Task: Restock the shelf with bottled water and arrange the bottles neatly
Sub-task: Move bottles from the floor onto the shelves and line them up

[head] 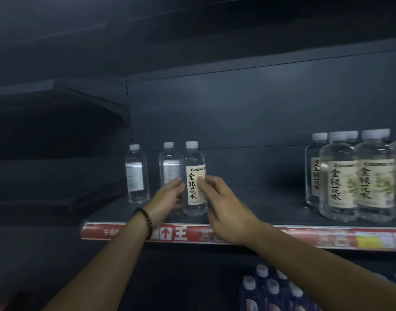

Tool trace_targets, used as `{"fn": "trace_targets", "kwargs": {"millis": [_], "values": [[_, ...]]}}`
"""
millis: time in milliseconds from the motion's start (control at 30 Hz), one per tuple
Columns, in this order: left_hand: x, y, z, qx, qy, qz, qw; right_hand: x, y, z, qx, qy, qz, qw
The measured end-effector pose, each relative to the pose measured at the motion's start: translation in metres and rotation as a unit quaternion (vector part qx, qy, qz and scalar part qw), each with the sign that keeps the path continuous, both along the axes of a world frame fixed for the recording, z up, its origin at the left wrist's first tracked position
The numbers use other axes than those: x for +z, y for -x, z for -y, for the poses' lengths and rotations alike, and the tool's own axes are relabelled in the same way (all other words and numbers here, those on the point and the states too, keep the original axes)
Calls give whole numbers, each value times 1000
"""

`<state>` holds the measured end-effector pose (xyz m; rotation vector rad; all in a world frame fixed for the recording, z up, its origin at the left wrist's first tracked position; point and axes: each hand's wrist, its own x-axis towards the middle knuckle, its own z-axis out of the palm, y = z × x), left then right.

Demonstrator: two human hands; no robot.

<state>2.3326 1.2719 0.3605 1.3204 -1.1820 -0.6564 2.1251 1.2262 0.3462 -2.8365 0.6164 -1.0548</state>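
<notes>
Bottle (194,191): clear plastic cylinder, white cap, cream label, upright at shelf (260,205) front edge, between left hand (164,199) and right hand (224,212); curled fingers of both grip its sides.

Clear bottles (194,180) with white caps, cream labels; red shelf strip (260,237).

I log three clear, white-capped bottles upright at the left end of the dark shelf (260,204). The front bottle (193,187) faces its cream label outward. The middle bottle (169,167) and the leftmost bottle (137,176) show label backs. The right-hand cluster (358,180) stands well apart, labels forward.
</notes>
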Motion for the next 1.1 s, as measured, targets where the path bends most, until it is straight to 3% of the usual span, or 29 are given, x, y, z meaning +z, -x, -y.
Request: {"fn": "trace_targets", "kwargs": {"millis": [167, 567, 1100], "values": [[4, 58, 27, -49, 33, 64, 996, -9, 49, 9, -43, -6, 0, 999], [2, 170, 101, -127, 23, 107, 986, 3, 141, 25, -192, -118, -16, 974], [0, 206, 130, -197, 28, 127, 972, -2, 149, 27, -245, -174, 26, 953]]}}
